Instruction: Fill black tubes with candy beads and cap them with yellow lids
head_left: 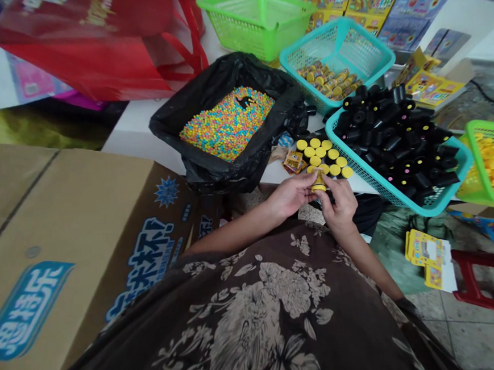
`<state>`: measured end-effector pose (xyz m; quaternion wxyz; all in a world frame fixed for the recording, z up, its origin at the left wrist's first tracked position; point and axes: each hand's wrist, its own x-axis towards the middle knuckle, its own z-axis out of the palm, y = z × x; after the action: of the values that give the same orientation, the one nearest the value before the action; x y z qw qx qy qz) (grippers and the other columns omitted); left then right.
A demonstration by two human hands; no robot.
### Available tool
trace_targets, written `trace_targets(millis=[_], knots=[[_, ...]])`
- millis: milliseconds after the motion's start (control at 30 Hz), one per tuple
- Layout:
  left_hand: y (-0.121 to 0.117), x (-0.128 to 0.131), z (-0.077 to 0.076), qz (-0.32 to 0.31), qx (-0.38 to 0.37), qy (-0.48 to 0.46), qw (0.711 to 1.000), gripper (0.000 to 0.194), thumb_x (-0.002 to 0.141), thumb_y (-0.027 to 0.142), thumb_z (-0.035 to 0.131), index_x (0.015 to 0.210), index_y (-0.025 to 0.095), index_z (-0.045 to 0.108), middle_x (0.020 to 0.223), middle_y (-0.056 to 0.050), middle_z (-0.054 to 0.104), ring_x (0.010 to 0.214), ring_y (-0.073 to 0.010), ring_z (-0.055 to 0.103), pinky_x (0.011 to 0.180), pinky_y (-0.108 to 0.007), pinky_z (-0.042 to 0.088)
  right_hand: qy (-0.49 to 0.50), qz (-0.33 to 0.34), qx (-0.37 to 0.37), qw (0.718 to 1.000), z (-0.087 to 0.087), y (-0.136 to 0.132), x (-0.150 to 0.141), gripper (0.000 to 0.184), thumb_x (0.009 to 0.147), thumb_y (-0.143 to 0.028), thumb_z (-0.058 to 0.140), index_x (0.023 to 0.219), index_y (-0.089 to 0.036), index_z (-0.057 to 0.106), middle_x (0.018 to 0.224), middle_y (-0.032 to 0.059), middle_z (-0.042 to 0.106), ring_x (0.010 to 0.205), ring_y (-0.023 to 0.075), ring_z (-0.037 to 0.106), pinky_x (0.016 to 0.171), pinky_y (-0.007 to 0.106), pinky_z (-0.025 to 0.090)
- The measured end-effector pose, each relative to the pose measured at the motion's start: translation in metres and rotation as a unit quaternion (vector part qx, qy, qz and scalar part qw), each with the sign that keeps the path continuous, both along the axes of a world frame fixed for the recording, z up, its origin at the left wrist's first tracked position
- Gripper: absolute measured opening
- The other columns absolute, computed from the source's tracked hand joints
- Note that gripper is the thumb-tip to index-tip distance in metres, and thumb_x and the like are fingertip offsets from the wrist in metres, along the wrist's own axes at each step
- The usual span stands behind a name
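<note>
The left hand [289, 194] and the right hand [337, 206] are close together at the edge of the counter [131, 136]. Both grips are narrow and pinch a little yellow tube [319, 182] between the fingers. Just past the hands, round yellow caps [321, 156] lie in a bunch on the counter. Small paper packets [295, 161] lie beside them. To the right, a blue-green basket [370, 169] is full of black tubes [396, 140]. To the left, a black bag [255, 77] holds lots of tiny colored beads [226, 123]. Farther back, another blue-green basket [340, 32] holds yellow tubes [327, 80].
</note>
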<state>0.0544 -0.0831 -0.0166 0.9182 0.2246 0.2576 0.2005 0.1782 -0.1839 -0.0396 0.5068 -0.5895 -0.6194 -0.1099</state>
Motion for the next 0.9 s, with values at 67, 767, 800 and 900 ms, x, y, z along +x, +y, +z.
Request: trace_targets(millis=[67,767,800,900], knots=[[-0.003,0.000,0.004,0.006,0.009,0.001,1.000,0.017,0.080,0.024,0.085,0.089,0.017,0.073,0.082,-0.001,0.074,0.072,-0.0105,0.065,0.072,-0.024,0.053,0.003,0.001,0.003,1.000,-0.001,0.000,0.000,0.040,0.102,-0.034,0.064,0.141,-0.025,0.067,0.103,0.0074,0.077,0.087,0.0227,0.068,0.080,0.040,0.058],[-0.008,0.003,0.006,0.019,0.026,0.035,0.999,0.014,0.082,0.026,0.084,0.084,0.016,0.074,0.079,-0.001,0.071,0.070,-0.0113,0.064,0.074,-0.027,0.052,-0.080,-0.017,-0.032,0.996,-0.006,-0.002,0.007,0.036,0.105,-0.032,0.060,0.138,-0.023,0.070,0.099,0.0074,0.074,0.089,0.0219,0.067,0.083,0.040,0.058],[-0.009,0.004,0.006,0.020,0.025,0.038,0.999,0.015,0.081,0.026,0.084,0.084,0.016,0.074,0.078,-0.001,0.070,0.070,-0.0110,0.063,0.075,-0.027,0.052,-0.076,-0.021,-0.042,0.996,-0.007,-0.002,0.007,0.035,0.105,-0.032,0.059,0.136,-0.024,0.071,0.099,0.0073,0.074,0.089,0.0219,0.067,0.083,0.040,0.058],[-0.012,0.004,0.007,0.016,0.020,0.047,0.999,0.018,0.081,0.028,0.086,0.083,0.015,0.073,0.077,-0.001,0.070,0.071,-0.0107,0.064,0.078,-0.027,0.052,-0.065,-0.026,-0.036,0.997,-0.008,-0.003,0.010,0.032,0.104,-0.032,0.060,0.132,-0.026,0.074,0.093,0.0058,0.073,0.086,0.0213,0.065,0.081,0.039,0.057]])
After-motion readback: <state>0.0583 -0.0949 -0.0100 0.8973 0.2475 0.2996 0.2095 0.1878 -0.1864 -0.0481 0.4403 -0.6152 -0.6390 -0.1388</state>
